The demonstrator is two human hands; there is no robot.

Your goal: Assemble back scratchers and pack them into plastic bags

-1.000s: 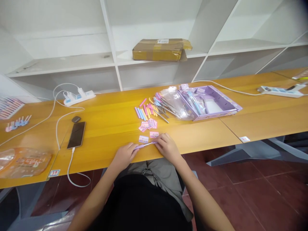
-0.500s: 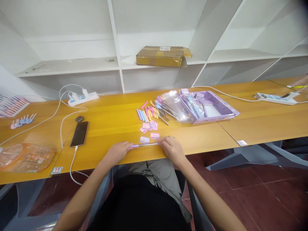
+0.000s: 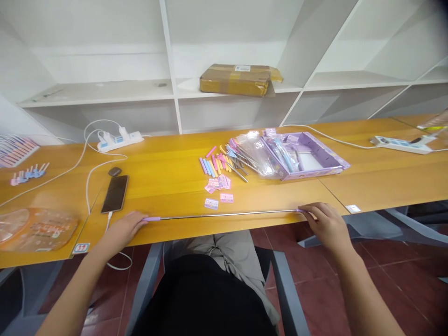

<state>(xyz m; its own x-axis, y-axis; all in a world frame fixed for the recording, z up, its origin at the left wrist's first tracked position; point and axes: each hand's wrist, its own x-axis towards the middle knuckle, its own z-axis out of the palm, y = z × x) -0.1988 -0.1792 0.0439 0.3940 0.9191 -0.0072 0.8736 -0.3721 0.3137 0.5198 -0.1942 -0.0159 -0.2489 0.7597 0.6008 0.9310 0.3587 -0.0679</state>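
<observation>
The left hand point(image 3: 123, 228), well left of the purple box point(image 3: 329, 172), is grasping the purple handle point(image 3: 152, 219) of a telescopic rod point(image 3: 224, 214); the right hand point(image 3: 324, 224), on the box's near side, is pinching the purple tip point(image 3: 300, 211). Both grips are holding on. Compared with a moment ago, the hands are standing far wider apart and much more metal is showing, so the rod is apparently being drawn out to a long reach.

Beyond it, left of the box, two printed cards point(image 3: 211, 203) point(image 3: 227, 198) are lying closest, then a card pile point(image 3: 219, 183) and coloured sticks point(image 3: 215, 164). Clear plastic bags point(image 3: 257, 154) are lying against the box's left side. A smartphone point(image 3: 115, 193) is resting farther left.

The table's point(image 3: 273, 221) front edge is running close to the rod, nearer the person than the box. Sideways room is continuing rightward past the box.
</observation>
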